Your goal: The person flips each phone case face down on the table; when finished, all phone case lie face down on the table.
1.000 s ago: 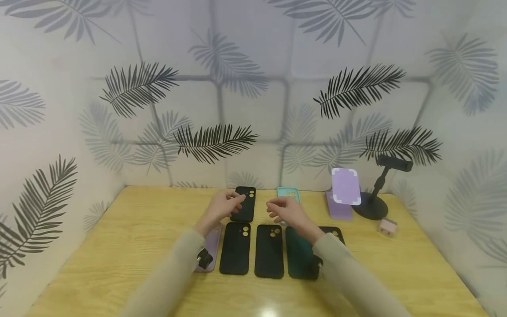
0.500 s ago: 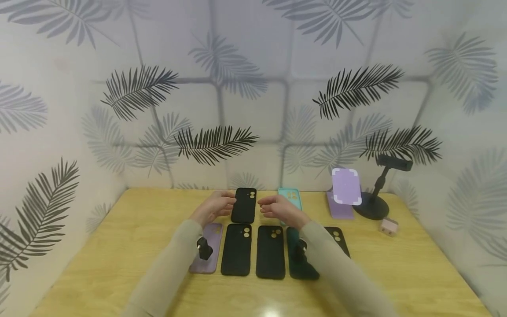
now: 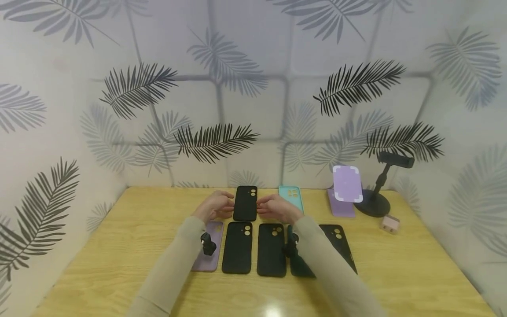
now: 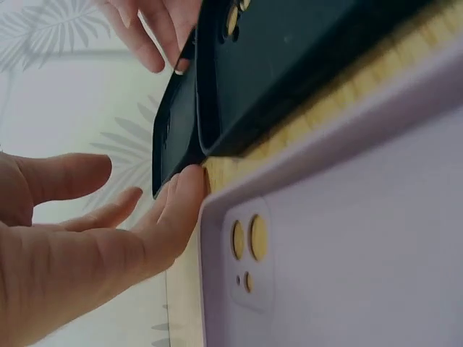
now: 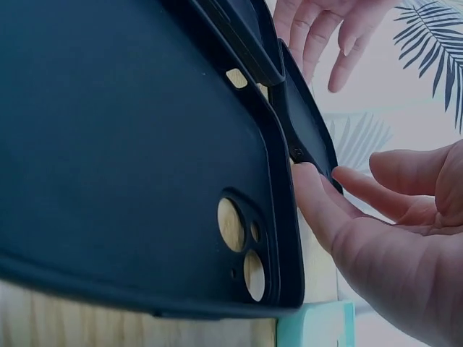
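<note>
Wall (image 3: 253,101): pale, printed with grey and black palm leaves. Bench (image 3: 119,255): yellow wood grain, bright glare spot near front edge.

Two beige sleeves (image 3: 162,273) reach in from the front; the right one partly covers the cases beneath it.

Black stand (image 3: 380,180), round base, back right. Purple stand (image 3: 347,184) beside it, plain tilted plate with white corner marks.

Phone cases, front row, left to right: lilac case (image 3: 211,253), two black cases (image 3: 236,248), dark green case (image 3: 300,265), another black case (image 3: 340,240). Back row: turquoise case (image 3: 294,198) on the right, near the wall; rear black case (image 3: 245,203) to its left, between the hands.

Left hand (image 3: 215,206) open, fingertips at the left edge of the rear black case. Right hand (image 3: 279,208) likewise open, fingers extended, fingertips at the right edge. Pressure cannot be told.

Black wrist units (image 3: 208,245) below both hands.

Pale pink plug (image 3: 390,224) in front of the black stand; any lettering too small to read.
</note>
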Demonstrator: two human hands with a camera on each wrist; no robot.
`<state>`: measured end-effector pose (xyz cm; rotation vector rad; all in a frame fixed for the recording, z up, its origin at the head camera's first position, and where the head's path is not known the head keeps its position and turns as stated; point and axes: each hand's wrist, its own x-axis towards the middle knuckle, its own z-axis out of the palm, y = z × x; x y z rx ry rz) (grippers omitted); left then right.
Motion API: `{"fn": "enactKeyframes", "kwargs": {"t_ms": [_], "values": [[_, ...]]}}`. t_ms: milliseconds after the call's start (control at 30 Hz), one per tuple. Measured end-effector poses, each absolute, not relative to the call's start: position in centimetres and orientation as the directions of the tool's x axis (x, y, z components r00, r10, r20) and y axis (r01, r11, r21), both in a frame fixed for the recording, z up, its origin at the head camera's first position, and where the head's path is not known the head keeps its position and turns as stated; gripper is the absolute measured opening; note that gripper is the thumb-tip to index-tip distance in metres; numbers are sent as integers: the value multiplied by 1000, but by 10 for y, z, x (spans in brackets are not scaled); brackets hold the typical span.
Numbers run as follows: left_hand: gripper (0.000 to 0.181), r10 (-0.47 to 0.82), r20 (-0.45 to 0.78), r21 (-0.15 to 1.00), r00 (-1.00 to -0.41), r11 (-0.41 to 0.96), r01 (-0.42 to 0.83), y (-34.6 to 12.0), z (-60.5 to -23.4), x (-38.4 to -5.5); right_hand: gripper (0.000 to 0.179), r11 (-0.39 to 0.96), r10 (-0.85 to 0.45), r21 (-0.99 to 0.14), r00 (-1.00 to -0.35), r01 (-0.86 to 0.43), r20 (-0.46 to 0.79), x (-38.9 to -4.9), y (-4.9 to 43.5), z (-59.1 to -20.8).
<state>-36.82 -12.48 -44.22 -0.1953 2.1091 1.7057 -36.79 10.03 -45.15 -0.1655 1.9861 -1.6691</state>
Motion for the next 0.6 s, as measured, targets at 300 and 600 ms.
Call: {"fn": "enactKeyframes", "kwargs": {"t_ms": [300, 600], "values": [[51, 107, -406, 913, -907, 90, -398, -123, -447, -372, 44, 208, -422, -949, -853, 238, -307, -370, 93, -458], [57, 256, -335, 938, -907, 4, -346, -114, -445, -373, 55, 188, -478, -951, -824, 243, -305, -369, 86, -452]]}}
